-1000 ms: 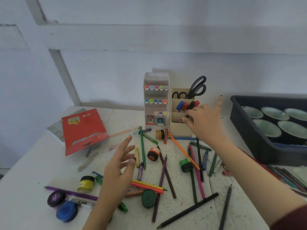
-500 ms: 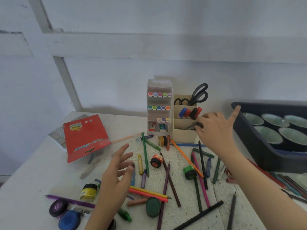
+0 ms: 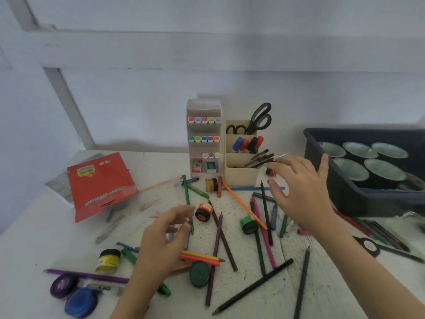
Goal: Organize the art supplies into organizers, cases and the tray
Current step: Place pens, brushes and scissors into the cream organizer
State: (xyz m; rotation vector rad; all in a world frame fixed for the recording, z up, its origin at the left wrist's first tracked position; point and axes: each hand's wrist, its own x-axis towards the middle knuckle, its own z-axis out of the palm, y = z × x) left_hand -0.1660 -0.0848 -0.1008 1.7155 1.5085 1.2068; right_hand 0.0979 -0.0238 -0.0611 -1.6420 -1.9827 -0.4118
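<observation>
Several coloured pencils [image 3: 262, 224] and crayons lie scattered on the white table [image 3: 34, 238], among small paint pots: yellow [image 3: 108, 261], orange-lidded [image 3: 203, 211], green [image 3: 248, 224]. A cream organizer [image 3: 240, 176] at the back holds scissors, markers and dark pens [image 3: 261, 158] in its front slot. Beside it stands a white tiered marker organizer [image 3: 203, 139]. My right hand [image 3: 299, 192] hovers just right of the cream organizer, fingers spread, holding nothing. My left hand [image 3: 163, 240] floats above the pencils, fingers loosely curled and empty.
A dark tray [image 3: 340, 192] with several round pots stands at the right. A red packet [image 3: 99, 185] lies at the left. Purple [image 3: 63, 285] and blue [image 3: 80, 301] lids sit near the front left edge. More pencils [image 3: 377, 229] lie under the tray's front.
My right hand has let go of the dark pens, which now sit in the cream organizer's front slot, and has drawn back rightward. My left hand's fingers have curled slightly.
</observation>
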